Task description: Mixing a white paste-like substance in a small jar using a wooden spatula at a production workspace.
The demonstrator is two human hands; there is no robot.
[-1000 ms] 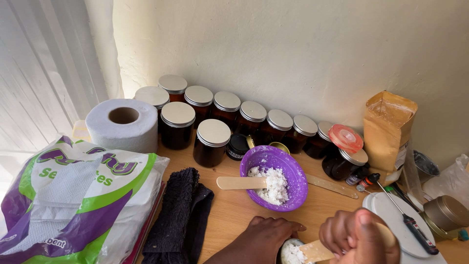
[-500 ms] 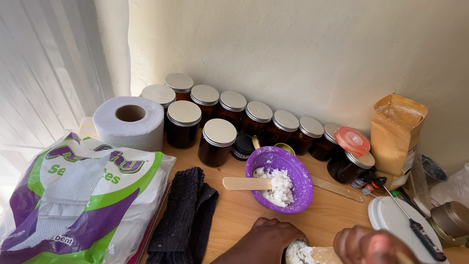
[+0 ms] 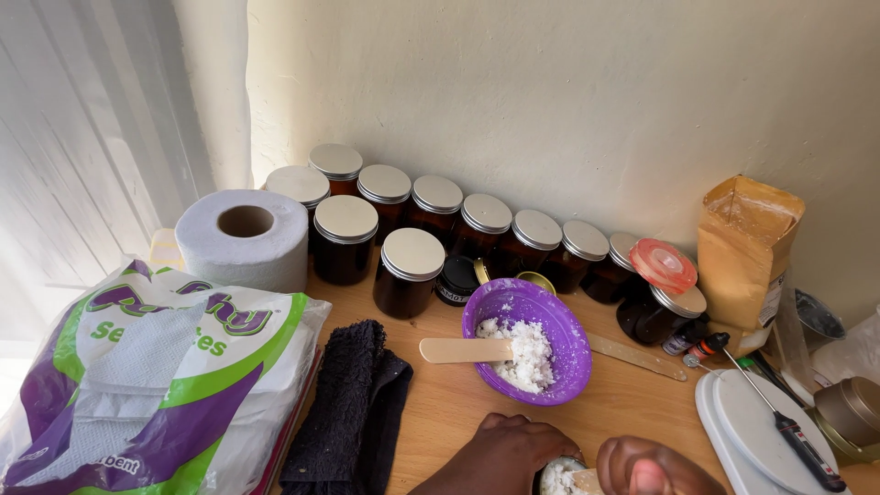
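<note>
At the bottom edge, the left hand point(image 3: 500, 454) cups a small jar point(image 3: 561, 475) of white flakes; the right hand point(image 3: 655, 467) pinches a wooden stick point(image 3: 587, 480) inside it. Steady the jar firmly while stirring. A purple bowl point(image 3: 550, 316) of flakes sits just behind.

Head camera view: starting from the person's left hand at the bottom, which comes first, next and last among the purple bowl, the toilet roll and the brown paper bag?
1. Purple bowl: just above the left hand, mid-table.
2. Toilet roll: far up-left, near the curtain.
3. Brown paper bag: far up-right, against the wall.

The roll and the bag are nearly level in distance; that order is unsure.
</note>
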